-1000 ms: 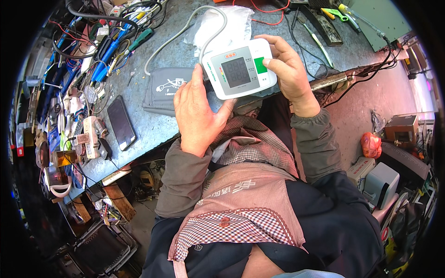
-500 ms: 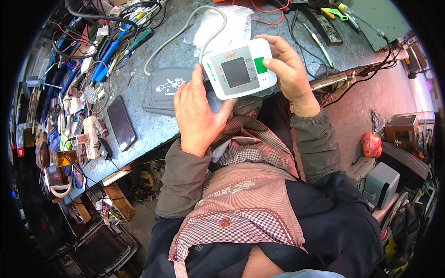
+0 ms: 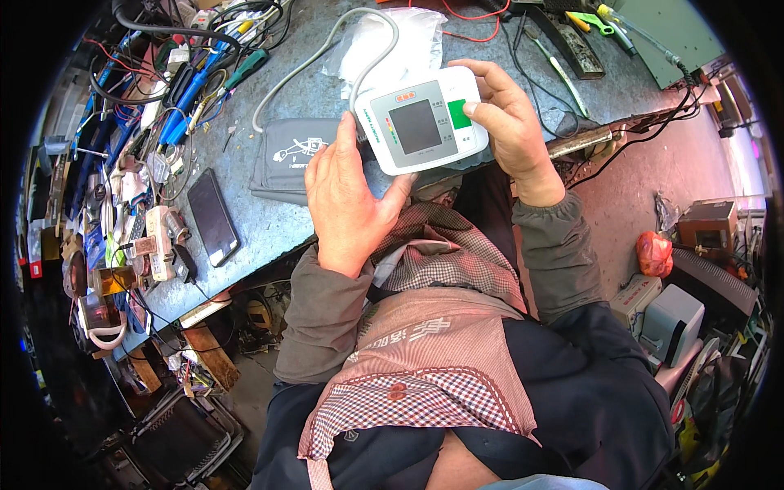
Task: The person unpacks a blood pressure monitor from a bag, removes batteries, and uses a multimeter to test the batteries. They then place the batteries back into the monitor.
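- The white blood-pressure monitor (image 3: 437,151) sits at upper centre of the frame, held up over the near edge of the desk (image 3: 245,159), its face turned upward.
- The right hand (image 3: 516,135) grips the monitor's right side, fingers around the top corner and thumb on the green button (image 3: 460,114) (whether it presses or merely rests, I cannot tell).
- The left hand (image 3: 347,196) is partly open, its fingers along the monitor's left edge and its thumb at the lower edge, apparently steadying that corner.
- The screen (image 3: 415,128) looks dark grey, with no digits visible.
- A grey hose (image 3: 396,37) loops from the folded grey cuff (image 3: 282,175), left of the monitor, towards the unit's left side; the join is hidden.
- Behind the monitor lies a clear plastic bag (image 3: 412,45); a dark phone (image 3: 214,216) rests on the desk, left of centre.
- The step in hand seems to be working the button while watching the screen. The next move, I judge, calls for a steady left-hand support, a deliberate thumb press or release, and enough slack in the hose.
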{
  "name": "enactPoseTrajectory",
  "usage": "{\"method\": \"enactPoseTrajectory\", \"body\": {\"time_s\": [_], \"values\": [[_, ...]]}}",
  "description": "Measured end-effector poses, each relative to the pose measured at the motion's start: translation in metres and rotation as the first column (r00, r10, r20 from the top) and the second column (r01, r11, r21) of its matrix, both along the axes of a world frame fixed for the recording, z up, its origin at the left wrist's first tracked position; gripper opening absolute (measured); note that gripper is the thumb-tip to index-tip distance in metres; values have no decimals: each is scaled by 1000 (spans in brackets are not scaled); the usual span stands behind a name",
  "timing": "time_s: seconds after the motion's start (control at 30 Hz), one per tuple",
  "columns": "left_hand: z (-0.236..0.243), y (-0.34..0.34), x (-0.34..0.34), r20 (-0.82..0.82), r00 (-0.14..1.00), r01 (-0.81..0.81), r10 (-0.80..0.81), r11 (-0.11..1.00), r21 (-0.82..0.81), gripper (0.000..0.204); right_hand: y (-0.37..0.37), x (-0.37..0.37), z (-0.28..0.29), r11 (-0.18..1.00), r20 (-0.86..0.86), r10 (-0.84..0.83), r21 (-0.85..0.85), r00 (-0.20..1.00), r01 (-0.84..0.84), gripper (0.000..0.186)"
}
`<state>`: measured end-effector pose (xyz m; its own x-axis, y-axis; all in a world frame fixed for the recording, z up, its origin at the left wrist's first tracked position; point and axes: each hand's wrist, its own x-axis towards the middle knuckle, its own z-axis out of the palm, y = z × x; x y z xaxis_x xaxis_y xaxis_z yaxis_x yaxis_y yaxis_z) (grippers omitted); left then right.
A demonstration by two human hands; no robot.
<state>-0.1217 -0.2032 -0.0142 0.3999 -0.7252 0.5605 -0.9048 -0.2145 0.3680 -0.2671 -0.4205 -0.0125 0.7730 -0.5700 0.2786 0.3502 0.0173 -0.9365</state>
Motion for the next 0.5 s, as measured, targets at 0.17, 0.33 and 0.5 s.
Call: {"method": "enactPoseTrajectory", "body": {"time_s": [0.17, 0.33, 0.5], "values": [[0, -1, 0, -4, 1000, 1, -1, 1000, 0, 107, -1, -1, -1, 1000, -4, -2, -2, 1000, 2, 59], [2, 0, -1, -13, 1000, -4, 4, 1000, 3, 107, 1, 0, 0, 1000, 2, 0, -3, 1000, 0, 59], [1, 0, -1, -6, 1000, -2, 2, 1000, -1, 106, 0, 0, -1, 1000, 14, -15, -7, 1000, 15, 52]]}}
